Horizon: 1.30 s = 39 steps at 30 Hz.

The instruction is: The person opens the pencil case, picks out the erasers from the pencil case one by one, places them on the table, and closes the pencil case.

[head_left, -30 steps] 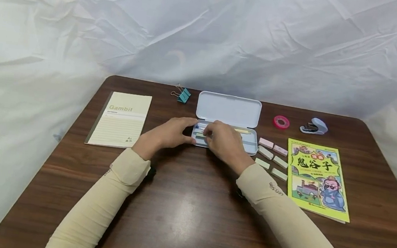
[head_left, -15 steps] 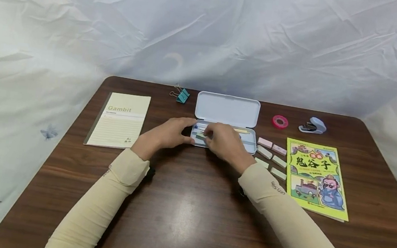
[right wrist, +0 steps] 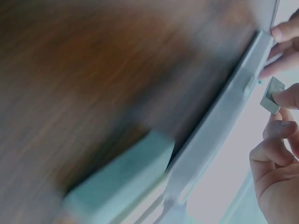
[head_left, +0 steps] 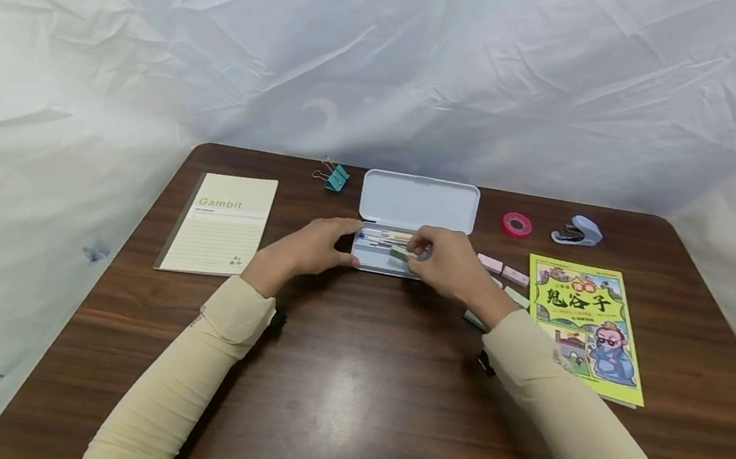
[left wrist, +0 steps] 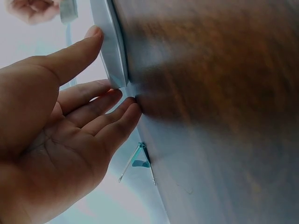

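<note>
An open pale pencil case (head_left: pixel 373 259) lies at the back middle, its lid (head_left: pixel 419 202) tipped back and several thin pens or pencils (head_left: pixel 384 239) inside. My left hand (head_left: pixel 311 247) is at its left end. In the left wrist view the thumb (left wrist: pixel 77 58) rests against the case's wall (left wrist: pixel 110 46), and the fairly straight fingers touch its corner. Over the right part of the case, my right hand (head_left: pixel 449 264) pinches a pale green eraser (head_left: pixel 399 253) between thumb and fingers. The right wrist view shows that eraser (right wrist: pixel 272 95) held above the case's wall.
Right of the case lie several erasers, among them a pink eraser (head_left: pixel 489 263), partly hidden by the right arm. A yellow comic book (head_left: pixel 586 306), pink tape roll (head_left: pixel 516 224) and stapler (head_left: pixel 578 231) lie farther right. A binder clip (head_left: pixel 335 177) and notebook (head_left: pixel 220 223) are left.
My right hand has lifted the green eraser from the case's left front part and moved right with it. The left hand stays at the case's left end.
</note>
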### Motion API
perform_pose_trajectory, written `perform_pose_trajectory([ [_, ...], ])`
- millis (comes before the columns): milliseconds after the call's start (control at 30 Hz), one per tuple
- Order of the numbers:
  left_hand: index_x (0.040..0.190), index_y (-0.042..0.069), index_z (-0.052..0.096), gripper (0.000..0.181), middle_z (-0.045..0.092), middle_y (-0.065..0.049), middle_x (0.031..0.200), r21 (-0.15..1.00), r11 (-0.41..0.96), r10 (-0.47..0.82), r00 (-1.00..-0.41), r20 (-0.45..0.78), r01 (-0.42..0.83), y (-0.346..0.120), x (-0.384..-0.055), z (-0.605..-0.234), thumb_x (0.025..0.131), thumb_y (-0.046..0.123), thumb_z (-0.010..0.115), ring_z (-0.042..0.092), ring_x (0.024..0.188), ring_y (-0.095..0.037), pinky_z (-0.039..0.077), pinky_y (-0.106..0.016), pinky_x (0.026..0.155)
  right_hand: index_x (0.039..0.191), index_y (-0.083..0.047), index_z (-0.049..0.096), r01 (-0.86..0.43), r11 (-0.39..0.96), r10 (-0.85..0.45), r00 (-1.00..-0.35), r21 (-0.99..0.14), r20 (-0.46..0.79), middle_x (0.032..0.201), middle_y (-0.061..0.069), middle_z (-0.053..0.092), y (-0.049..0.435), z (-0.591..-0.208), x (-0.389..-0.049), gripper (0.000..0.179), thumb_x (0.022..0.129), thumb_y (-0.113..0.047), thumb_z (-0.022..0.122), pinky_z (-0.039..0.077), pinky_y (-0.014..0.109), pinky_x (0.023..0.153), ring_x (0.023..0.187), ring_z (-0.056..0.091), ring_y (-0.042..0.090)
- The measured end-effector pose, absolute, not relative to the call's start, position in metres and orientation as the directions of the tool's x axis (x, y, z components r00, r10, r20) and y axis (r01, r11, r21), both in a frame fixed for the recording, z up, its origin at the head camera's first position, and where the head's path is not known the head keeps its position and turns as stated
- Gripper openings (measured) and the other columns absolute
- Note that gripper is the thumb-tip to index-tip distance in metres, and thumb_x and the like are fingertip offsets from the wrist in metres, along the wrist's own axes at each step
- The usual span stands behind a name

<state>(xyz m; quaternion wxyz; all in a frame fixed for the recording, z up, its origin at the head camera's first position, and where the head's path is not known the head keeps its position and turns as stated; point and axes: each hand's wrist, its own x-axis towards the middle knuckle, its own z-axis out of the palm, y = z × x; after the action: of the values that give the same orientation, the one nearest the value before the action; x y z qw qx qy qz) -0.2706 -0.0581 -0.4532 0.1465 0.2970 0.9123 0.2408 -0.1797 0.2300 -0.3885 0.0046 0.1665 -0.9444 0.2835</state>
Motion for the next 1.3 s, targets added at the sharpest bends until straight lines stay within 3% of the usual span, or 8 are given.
perform_pose_trajectory([
  [233,0.18,0.019,0.041,0.089,0.045,-0.004,0.185,0.517,0.707,0.62,-0.775,-0.124,0.483,-0.055,-0.269,-0.451,0.107,0.048,0.082,0.04,0.174,-0.027,0.038,-0.05,0.142,0.113,-0.007,0.082,-0.213,0.84,-0.224,-0.974,-0.499,0.038,0.1,0.011,0.08,0.264,-0.349,-0.124,0.014,0.1,-0.01,0.079,0.055,0.035,0.075,0.087,0.068,0.021],
  [633,0.18,0.02,0.04,0.091,0.043,-0.005,0.186,0.53,0.704,0.618,-0.776,-0.13,0.472,-0.062,-0.271,-0.453,0.106,0.049,0.084,0.038,0.175,-0.028,0.038,-0.051,0.142,0.109,-0.007,0.081,-0.122,0.9,-0.153,-0.987,-0.419,-0.041,0.084,0.0,0.074,0.335,-0.354,-0.061,0.012,0.099,-0.011,0.085,0.043,0.027,0.061,0.072,0.057,0.012],
  [1033,0.18,0.017,0.041,0.089,0.045,-0.006,0.185,0.522,0.704,0.62,-0.776,-0.119,0.482,-0.063,-0.269,-0.452,0.107,0.047,0.083,0.04,0.174,-0.028,0.039,-0.051,0.141,0.108,-0.005,0.081,-0.168,0.911,-0.202,-0.978,-0.377,-0.053,0.081,-0.003,0.072,0.344,-0.371,-0.051,0.013,0.097,-0.007,0.087,0.044,0.026,0.06,0.069,0.055,0.007],
  [1300,0.18,0.016,0.04,0.089,0.044,-0.007,0.185,0.511,0.705,0.623,-0.773,-0.117,0.492,-0.059,-0.267,-0.448,0.107,0.047,0.082,0.04,0.174,-0.028,0.039,-0.05,0.141,0.096,-0.015,0.078,-0.171,0.903,-0.205,-0.978,-0.394,-0.045,0.077,-0.008,0.068,0.341,-0.371,-0.043,0.012,0.099,-0.009,0.089,0.042,0.025,0.057,0.067,0.052,0.004],
])
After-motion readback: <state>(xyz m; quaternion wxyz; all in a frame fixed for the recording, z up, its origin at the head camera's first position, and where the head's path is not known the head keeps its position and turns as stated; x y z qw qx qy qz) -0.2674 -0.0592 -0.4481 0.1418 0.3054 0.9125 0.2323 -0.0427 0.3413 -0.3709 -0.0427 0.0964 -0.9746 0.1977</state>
